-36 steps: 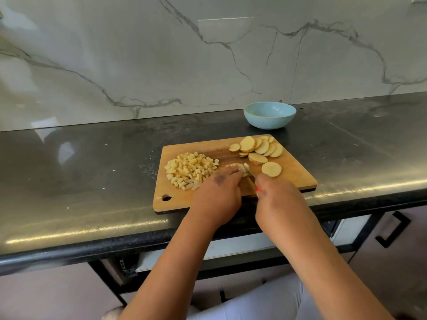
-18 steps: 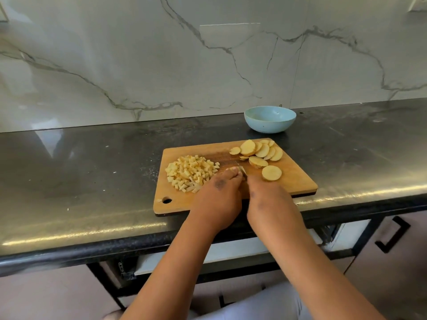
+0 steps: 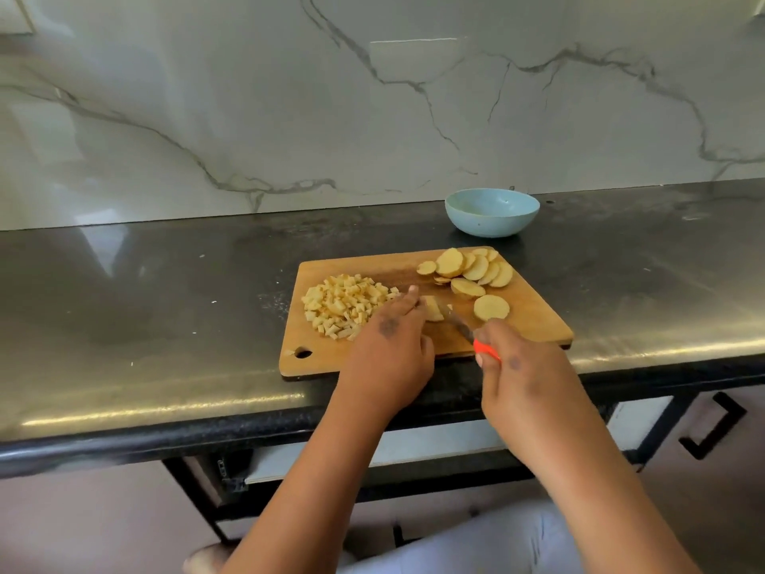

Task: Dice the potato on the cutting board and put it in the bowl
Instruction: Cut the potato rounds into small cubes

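A wooden cutting board (image 3: 534,321) lies on the black counter. A pile of diced potato (image 3: 343,304) covers its left part. Round potato slices (image 3: 472,269) lie at its far right, one single slice (image 3: 491,307) nearer. My left hand (image 3: 391,350) holds a stack of cut potato strips (image 3: 432,309) down with its fingertips. My right hand (image 3: 521,374) grips a knife with an orange-red handle (image 3: 485,350); its blade (image 3: 457,323) points at the strips. A light blue bowl (image 3: 491,212) stands behind the board with no potato visible in it.
The black counter (image 3: 145,304) runs left and right, with a marble wall behind it. Its front edge is just below the board. A drawer and a cabinet with a black handle (image 3: 716,428) sit under the counter.
My right hand has drawn back to the right and toward me, so the knife's handle and blade show again. The left hand stays on the potato strips.
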The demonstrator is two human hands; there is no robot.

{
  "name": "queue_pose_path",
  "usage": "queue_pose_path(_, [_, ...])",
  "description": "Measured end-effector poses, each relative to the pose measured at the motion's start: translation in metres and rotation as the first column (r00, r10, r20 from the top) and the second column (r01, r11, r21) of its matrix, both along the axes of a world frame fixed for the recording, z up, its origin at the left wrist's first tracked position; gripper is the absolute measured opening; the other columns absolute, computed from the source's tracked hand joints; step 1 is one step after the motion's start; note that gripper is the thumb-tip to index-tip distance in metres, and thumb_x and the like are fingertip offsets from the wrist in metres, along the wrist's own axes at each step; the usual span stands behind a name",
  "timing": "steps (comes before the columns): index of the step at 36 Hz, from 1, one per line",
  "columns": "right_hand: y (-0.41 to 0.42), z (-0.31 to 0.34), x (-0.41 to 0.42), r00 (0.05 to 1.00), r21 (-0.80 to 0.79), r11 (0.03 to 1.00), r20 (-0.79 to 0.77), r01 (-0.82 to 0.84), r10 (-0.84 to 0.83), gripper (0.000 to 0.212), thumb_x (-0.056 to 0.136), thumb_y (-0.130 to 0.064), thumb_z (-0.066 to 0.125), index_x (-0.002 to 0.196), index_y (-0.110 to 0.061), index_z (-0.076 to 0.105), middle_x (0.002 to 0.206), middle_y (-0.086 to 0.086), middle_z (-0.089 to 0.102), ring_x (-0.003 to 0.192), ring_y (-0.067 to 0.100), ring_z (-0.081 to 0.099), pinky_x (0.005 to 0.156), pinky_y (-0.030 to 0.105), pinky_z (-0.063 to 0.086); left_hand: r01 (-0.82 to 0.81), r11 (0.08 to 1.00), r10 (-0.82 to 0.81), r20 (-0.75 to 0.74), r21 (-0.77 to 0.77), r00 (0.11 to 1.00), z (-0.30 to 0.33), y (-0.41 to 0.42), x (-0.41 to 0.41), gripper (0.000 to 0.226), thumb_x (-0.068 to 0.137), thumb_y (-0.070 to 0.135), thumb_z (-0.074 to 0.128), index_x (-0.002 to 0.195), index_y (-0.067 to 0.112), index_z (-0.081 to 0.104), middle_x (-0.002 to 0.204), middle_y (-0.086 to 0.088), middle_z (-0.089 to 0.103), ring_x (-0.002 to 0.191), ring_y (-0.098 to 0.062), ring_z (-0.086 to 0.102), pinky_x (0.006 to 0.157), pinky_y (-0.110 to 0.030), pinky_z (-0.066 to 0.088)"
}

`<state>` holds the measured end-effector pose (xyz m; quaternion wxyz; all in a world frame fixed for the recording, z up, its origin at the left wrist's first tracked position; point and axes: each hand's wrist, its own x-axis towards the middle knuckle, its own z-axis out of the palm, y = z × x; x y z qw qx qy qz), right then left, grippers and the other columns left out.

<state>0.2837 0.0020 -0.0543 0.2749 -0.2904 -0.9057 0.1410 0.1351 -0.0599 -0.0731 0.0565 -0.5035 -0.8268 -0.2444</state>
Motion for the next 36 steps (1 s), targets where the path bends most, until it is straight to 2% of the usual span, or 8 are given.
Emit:
queue_pose_path(4, [-0.005,-0.007,-0.011,0.999,-0.026,1.0,0.039,0.011,-0.01,0.01,0.099,-0.016,0.041,0.093,-0.024,0.045,0.065,-0.003,0.049,0.056,0.012,0.049,0.048,0.031,0.036,0.0,1.0,0.0,-0.019,-0.002,1.0,0.003,-0.002,-0.001,0.037,0.094,0.017,0.042,0.125,0.012,0.063,0.137,-0.006,0.057,0.126,-0.021,0.049,0.107,-0.032,0.04])
queue_pose_path(10, [-0.002,0.012,-0.045,0.968,0.03,1.0,0.25,0.004,-0.011,0.026,0.098,-0.008,0.033,0.12,-0.017,0.044,0.076,-0.002,0.044,0.069,0.018,0.048,0.054,0.028,0.036,0.001,1.0,0.0,-0.038,0.029,0.999,-0.004,0.003,-0.01,0.045,0.087,0.035,0.026,0.094,0.014,0.066,0.102,-0.002,0.067,0.1,-0.023,0.061,0.082,-0.041,0.053])
queue_pose_path(14, [-0.001,0.01,-0.033,0.972,-0.027,1.0,0.234,0.004,0.002,0.015,0.099,-0.012,0.036,0.108,-0.021,0.045,0.074,-0.003,0.047,0.066,0.014,0.049,0.053,0.026,0.035,0.011,0.999,-0.009,-0.071,0.037,0.997,-0.004,-0.001,-0.006,0.058,0.085,0.034,0.021,0.11,0.012,0.068,0.119,-0.005,0.066,0.115,-0.023,0.057,0.096,-0.039,0.05])
queue_pose_path(18, [-0.007,-0.003,0.001,0.986,-0.024,0.999,0.163,-0.026,0.03,0.011,0.1,-0.017,0.036,0.095,-0.024,0.042,0.064,-0.004,0.047,0.055,0.01,0.045,0.049,0.028,0.033,-0.022,1.0,0.022,-0.071,0.006,0.997,0.002,-0.002,-0.002,0.046,0.096,0.023,0.041,0.139,0.016,0.054,0.146,0.0,0.049,0.137,-0.017,0.037,0.112,-0.026,0.03])
queue_pose_path(21, [0.003,-0.006,0.011,0.994,0.023,0.999,0.103,-0.023,0.021,0.01,0.098,-0.019,0.044,0.102,-0.025,0.051,0.061,-0.004,0.053,0.053,0.011,0.05,0.05,0.032,0.042,-0.024,1.0,0.023,-0.1,-0.007,0.995,0.001,-0.002,-0.003,0.046,0.097,0.025,0.042,0.141,0.017,0.052,0.148,0.002,0.047,0.142,-0.017,0.028,0.116,-0.028,0.024])
queue_pose_path(25, [0.005,0.002,0.006,0.998,0.064,0.997,-0.052,-0.039,0.042,0.011,0.088,-0.008,0.062,0.092,-0.018,0.059,0.051,-0.009,0.047,0.039,0.007,0.042,0.036,0.017,0.025,-0.05,0.999,0.049,-0.124,-0.009,0.991,-0.002,-0.002,-0.004,0.047,0.096,0.025,0.041,0.142,0.016,0.05,0.151,0.001,0.041,0.143,-0.021,0.021,0.117,-0.032,0.025])
queue_pose_path(31, [0.003,0.001,-0.008,1.0,0.065,0.998,-0.019,-0.023,0.024,0.008,0.097,-0.019,0.048,0.103,-0.022,0.052,0.058,-0.007,0.047,0.046,0.009,0.046,0.037,0.02,0.028,-0.075,0.997,0.073,-0.064,-0.032,0.995,0.003,0.004,-0.006,0.065,0.098,0.026,0.035,0.156,0.009,0.01,0.163,-0.006,0.011,0.15,-0.021,-0.001,0.121,-0.032,0.001])
queue_pose_path(36, [0.004,0.0,-0.011,0.999,0.03,1.0,-0.032,-0.007,0.007,0.006,0.096,-0.018,0.05,0.095,-0.024,0.05,0.056,-0.009,0.046,0.044,0.007,0.044,0.037,0.017,0.024,-0.117,0.991,0.11,-0.099,-0.064,0.989,0.005,0.014,-0.007,0.056,0.102,0.042,0.033,0.15,0.014,0.033,0.156,-0.002,0.034,0.149,-0.022,0.014,0.12,-0.041,-0.004])
